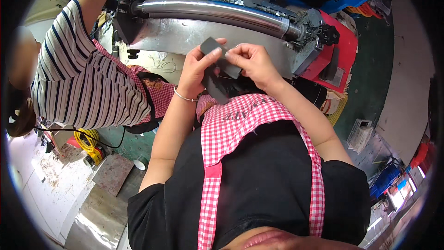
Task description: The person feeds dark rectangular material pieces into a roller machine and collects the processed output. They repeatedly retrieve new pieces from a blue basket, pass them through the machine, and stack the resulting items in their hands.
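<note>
Pink checked apron (240,120) below; above it my left hand (196,67) and right hand (252,62) pinch dark flat pieces (217,60). Loosen either grip, they'd drop.

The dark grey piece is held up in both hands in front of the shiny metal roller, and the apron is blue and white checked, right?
Not quite: the head view shows the apron is pink and white checked. The rest holds: left hand and right hand hold the dark grey piece before the shiny metal roller.
</note>
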A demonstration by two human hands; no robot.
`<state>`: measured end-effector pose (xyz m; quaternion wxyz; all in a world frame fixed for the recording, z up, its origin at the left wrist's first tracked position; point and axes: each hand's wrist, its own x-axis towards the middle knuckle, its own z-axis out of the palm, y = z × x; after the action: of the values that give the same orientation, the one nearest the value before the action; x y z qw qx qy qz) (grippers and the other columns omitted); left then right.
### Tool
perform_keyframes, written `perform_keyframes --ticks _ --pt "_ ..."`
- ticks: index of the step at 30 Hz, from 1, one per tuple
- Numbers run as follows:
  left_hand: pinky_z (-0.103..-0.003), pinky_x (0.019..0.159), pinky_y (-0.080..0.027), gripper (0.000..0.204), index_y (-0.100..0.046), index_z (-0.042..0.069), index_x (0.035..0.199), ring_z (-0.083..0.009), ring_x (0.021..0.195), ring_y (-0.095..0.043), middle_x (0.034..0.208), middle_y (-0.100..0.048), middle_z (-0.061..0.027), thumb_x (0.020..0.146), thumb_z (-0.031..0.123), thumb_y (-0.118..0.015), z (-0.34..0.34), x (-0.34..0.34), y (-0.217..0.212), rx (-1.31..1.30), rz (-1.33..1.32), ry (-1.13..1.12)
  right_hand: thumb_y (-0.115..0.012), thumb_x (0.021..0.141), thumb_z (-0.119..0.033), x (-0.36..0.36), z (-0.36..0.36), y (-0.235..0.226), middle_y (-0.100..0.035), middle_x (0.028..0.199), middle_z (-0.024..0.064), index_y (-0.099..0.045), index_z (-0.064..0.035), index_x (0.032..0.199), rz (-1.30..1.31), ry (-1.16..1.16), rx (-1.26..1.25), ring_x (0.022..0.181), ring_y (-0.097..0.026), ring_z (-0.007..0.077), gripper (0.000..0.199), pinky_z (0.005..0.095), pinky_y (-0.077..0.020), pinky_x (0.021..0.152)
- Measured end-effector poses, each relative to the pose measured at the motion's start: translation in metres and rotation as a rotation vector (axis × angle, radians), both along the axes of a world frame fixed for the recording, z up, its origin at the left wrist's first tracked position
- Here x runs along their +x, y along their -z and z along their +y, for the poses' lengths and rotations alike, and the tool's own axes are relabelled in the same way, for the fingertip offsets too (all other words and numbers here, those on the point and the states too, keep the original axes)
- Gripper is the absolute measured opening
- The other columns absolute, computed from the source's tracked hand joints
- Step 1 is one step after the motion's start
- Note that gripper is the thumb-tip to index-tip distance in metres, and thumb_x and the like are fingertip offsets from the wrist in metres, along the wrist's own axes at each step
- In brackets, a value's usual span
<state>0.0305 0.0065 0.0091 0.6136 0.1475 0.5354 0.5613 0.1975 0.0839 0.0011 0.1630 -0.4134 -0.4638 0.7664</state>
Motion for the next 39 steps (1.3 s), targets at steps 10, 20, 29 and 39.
perform_keyframes --ticks 10,20,29,39 --pt "-0.019 0.051 -0.044 0.013 -0.068 0.004 0.093 -0.0046 0.056 -0.055 0.075 -0.065 0.0005 0.088 0.013 -0.075 -0.001 0.005 0.015 -0.077 0.111 -0.122 -0.072 0.084 -0.017 -0.001 -0.007 -0.008 -0.069 0.093 0.0067 -0.071 -0.0079 0.099 -0.301 0.013 1.240 0.083 -0.069 0.0283 0.018 0.0378 -0.0557 0.070" --pt "-0.017 0.050 -0.042 0.012 -0.068 0.005 0.090 -0.0034 0.055 -0.054 0.077 -0.066 0.0011 0.091 0.015 -0.074 -0.005 -0.003 0.015 -0.151 -0.183 -0.089 -0.070 0.092 -0.017 0.001 0.011 0.015 -0.061 0.071 0.0013 -0.063 -0.0015 0.091 0.091 0.041 -0.150 0.054 -0.056 0.0069 0.017 0.0232 -0.0406 0.046" --pt "-0.018 0.050 -0.043 0.014 -0.067 0.006 0.087 -0.0043 0.055 -0.054 0.075 -0.065 0.0010 0.090 0.016 -0.075 -0.005 0.005 0.025 -0.071 0.119 -0.197 -0.075 0.089 -0.025 -0.011 0.007 0.019 -0.070 0.079 0.0061 -0.068 0.0012 0.102 -0.146 0.108 0.114 0.063 -0.066 0.0099 0.030 0.0225 -0.0484 0.052" --pt "-0.019 0.051 -0.043 0.016 -0.061 0.008 0.084 -0.0068 0.056 -0.053 0.074 -0.059 0.0016 0.091 0.015 -0.073 -0.002 0.007 0.018 -0.065 0.065 -0.121 -0.074 0.089 -0.015 0.003 0.009 0.026 -0.071 0.081 0.0052 -0.069 0.0028 0.099 0.085 0.188 -0.281 0.063 -0.064 0.0063 0.021 0.0191 -0.0469 0.050"
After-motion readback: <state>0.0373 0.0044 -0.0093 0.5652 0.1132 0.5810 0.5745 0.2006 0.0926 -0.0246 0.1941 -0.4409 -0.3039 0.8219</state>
